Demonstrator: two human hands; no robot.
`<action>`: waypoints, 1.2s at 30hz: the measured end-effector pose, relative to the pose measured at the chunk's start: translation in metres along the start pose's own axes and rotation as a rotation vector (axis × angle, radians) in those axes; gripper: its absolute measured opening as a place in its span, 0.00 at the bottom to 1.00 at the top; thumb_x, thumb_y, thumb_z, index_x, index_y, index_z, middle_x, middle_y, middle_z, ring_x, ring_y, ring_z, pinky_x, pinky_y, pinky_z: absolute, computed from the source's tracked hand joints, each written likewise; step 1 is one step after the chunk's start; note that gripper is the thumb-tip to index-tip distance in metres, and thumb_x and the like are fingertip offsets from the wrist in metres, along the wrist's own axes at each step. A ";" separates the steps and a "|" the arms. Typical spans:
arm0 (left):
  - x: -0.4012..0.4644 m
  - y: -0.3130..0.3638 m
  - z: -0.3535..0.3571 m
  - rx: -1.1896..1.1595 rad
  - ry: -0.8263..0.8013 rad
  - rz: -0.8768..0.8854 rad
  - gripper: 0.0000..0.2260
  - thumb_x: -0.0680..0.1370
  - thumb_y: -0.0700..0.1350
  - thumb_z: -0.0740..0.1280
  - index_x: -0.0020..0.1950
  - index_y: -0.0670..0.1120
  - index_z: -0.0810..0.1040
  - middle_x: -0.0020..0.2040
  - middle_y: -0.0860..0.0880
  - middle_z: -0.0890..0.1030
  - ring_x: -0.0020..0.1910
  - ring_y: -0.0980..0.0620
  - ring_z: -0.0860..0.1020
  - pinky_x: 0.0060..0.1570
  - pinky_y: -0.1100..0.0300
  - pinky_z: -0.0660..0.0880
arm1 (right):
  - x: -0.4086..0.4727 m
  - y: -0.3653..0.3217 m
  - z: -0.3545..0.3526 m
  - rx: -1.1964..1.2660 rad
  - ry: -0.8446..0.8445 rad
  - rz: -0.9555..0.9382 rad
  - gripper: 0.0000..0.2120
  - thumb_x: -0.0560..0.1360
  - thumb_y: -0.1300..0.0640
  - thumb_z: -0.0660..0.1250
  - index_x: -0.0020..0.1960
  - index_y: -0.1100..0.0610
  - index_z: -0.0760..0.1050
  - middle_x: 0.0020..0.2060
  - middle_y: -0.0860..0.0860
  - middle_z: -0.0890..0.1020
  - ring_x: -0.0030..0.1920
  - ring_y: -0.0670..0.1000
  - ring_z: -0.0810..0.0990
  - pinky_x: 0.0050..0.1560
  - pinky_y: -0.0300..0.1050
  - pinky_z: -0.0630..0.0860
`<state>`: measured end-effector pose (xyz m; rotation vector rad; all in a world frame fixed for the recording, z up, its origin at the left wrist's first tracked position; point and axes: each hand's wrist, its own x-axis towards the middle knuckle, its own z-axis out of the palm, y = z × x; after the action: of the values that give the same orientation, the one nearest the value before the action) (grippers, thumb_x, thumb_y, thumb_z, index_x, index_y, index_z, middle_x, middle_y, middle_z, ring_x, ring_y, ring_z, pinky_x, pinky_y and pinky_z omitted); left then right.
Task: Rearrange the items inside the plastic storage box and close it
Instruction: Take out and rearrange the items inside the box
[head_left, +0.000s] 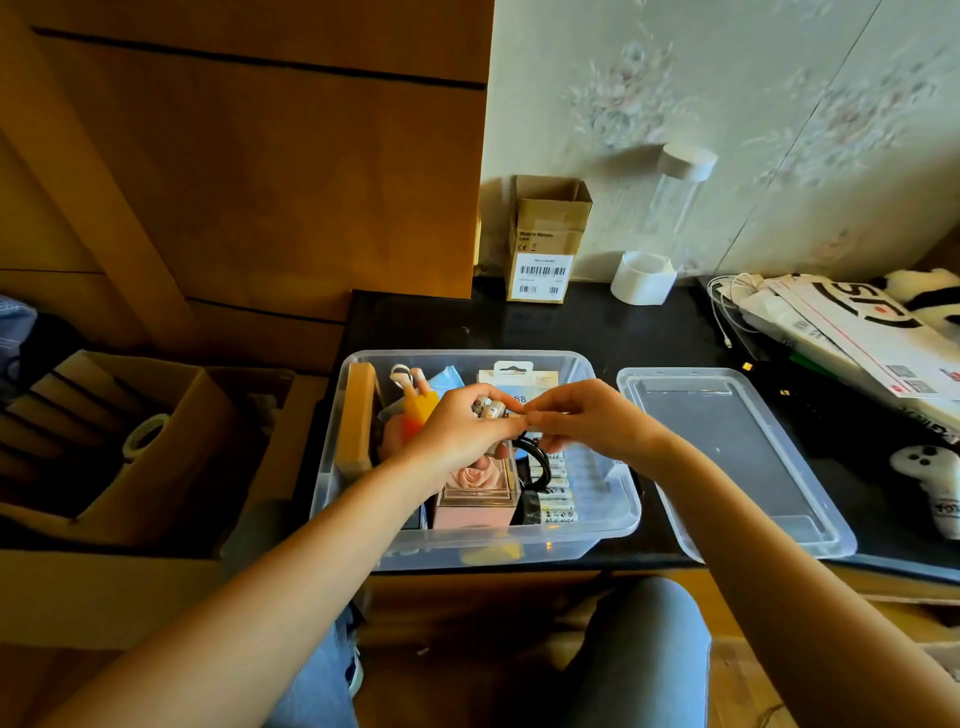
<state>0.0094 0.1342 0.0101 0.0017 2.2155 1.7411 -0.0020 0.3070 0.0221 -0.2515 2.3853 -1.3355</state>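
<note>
A clear plastic storage box (613, 519) stands open on the black desk, at its front edge. Its clear lid (727, 452) lies flat on the desk to the right of it. Above the box, my left hand (457, 431) grips several small white batteries (488, 408). My right hand (587, 421) pinches one end of that bunch with its fingertips. Inside the box I see a pink rose case (475, 491), a row of white batteries (556, 493), a black coiled cable (535, 460), a wooden block (356, 415), a yellow toy (418, 408) and a white hang-card package (514, 376).
A small cardboard box (545, 239) and a clear cylinder with white base (657, 228) stand at the wall. Papers, a cable and plush toys (924, 301) crowd the desk's right side. An open carton (156, 441) with a tape roll sits left. My knee (639, 649) is below.
</note>
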 end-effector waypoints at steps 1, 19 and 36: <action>0.001 -0.002 0.001 -0.016 -0.004 -0.010 0.06 0.74 0.44 0.72 0.47 0.51 0.78 0.41 0.52 0.79 0.27 0.62 0.79 0.24 0.68 0.72 | -0.001 0.001 -0.004 -0.057 -0.066 0.013 0.06 0.74 0.59 0.67 0.50 0.56 0.80 0.36 0.45 0.83 0.34 0.44 0.83 0.39 0.34 0.79; 0.036 -0.005 -0.006 -0.290 0.093 -0.093 0.06 0.76 0.38 0.67 0.50 0.48 0.77 0.44 0.44 0.80 0.32 0.55 0.77 0.23 0.70 0.68 | 0.030 0.031 0.037 -1.250 -0.652 0.258 0.17 0.70 0.55 0.73 0.56 0.60 0.77 0.52 0.55 0.81 0.54 0.57 0.78 0.46 0.46 0.72; 0.038 -0.010 0.000 -0.328 0.044 -0.227 0.08 0.76 0.36 0.65 0.49 0.49 0.78 0.40 0.46 0.82 0.33 0.54 0.79 0.22 0.68 0.68 | 0.037 0.033 0.034 -1.240 -0.622 0.280 0.15 0.70 0.44 0.71 0.46 0.56 0.76 0.43 0.47 0.82 0.46 0.48 0.80 0.47 0.41 0.73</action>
<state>-0.0248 0.1393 -0.0087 -0.3524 1.8480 1.9631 -0.0204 0.2856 -0.0315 -0.5234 2.2087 0.4392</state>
